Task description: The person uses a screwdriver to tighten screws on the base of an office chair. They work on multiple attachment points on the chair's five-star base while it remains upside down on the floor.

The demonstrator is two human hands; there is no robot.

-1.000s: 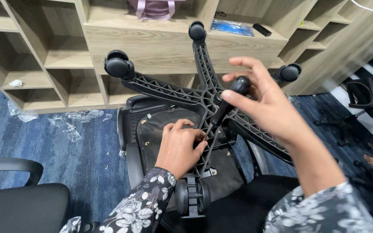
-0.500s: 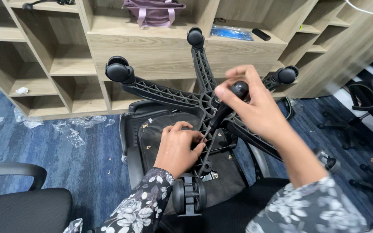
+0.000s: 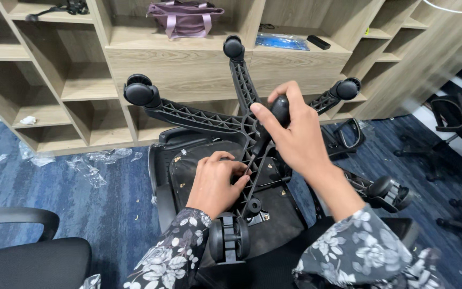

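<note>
- Right hand [image 3: 295, 139] has drawn closer, fingers clamped on screwdriver [image 3: 266, 136]; its long axis slants, tip down-left
- left hand [image 3: 215, 182] (fingers curled together) steadies the tip by chair base [image 3: 188, 115]

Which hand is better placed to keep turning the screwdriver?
Right. The right hand is wrapped around the black rounded handle of the screwdriver from above. The left hand sits low at its tip, fingers on the black upturned chair underside, probably steadying.
</note>
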